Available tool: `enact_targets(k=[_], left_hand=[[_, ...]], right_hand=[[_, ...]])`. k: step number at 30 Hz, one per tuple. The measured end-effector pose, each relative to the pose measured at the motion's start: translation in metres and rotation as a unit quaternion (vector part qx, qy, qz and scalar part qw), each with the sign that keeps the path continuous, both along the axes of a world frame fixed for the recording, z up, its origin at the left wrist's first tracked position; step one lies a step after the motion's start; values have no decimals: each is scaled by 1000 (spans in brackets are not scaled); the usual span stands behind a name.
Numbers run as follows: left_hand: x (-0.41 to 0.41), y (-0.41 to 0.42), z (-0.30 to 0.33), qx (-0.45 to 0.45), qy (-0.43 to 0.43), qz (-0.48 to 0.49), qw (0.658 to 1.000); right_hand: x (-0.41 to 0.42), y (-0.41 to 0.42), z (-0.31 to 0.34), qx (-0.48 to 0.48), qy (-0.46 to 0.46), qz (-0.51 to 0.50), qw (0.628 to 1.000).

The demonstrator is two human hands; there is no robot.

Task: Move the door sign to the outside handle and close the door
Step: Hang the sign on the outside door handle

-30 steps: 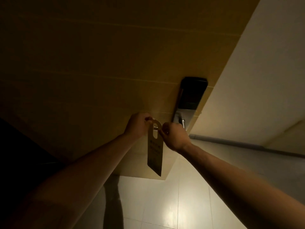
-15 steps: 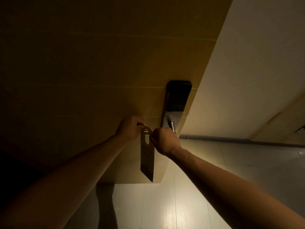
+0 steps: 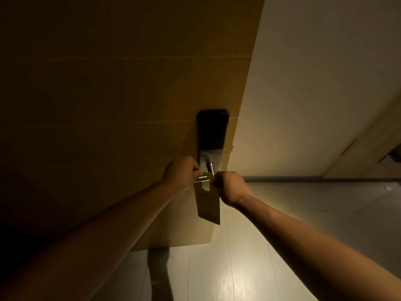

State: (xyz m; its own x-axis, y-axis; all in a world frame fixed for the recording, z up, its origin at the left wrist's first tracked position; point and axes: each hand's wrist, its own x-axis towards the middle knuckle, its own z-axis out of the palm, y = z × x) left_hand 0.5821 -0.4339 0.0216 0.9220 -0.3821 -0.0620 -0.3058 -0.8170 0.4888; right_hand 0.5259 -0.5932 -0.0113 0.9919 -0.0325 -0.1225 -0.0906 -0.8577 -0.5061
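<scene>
A tan paper door sign [image 3: 207, 203] hangs in front of the open wooden door [image 3: 121, 109], its slotted top around the metal lever handle [image 3: 202, 177]. My left hand [image 3: 181, 171] pinches the sign's top at the left, over the lever's end. My right hand [image 3: 231, 187] pinches the top at the right. The handle comes out of a lock [image 3: 212, 135] with a black upper panel and a silver lower plate near the door's edge.
A pale corridor wall [image 3: 314, 94] with a dark baseboard stands right of the door's edge. Glossy light floor tiles [image 3: 234, 268] lie below. Another wooden door frame [image 3: 368, 144] shows at the far right. The scene is dim.
The view has swung so the lock faces me squarely. Both hands have kept hold of the sign, and its slot now sits around the lever handle.
</scene>
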Motion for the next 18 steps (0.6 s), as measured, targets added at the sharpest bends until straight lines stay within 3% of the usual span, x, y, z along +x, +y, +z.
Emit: enact_targets(k=[18], left_hand=[[14, -33, -8, 11, -5, 80, 997]], right_hand=[[40, -32, -14, 54, -35, -36, 997]])
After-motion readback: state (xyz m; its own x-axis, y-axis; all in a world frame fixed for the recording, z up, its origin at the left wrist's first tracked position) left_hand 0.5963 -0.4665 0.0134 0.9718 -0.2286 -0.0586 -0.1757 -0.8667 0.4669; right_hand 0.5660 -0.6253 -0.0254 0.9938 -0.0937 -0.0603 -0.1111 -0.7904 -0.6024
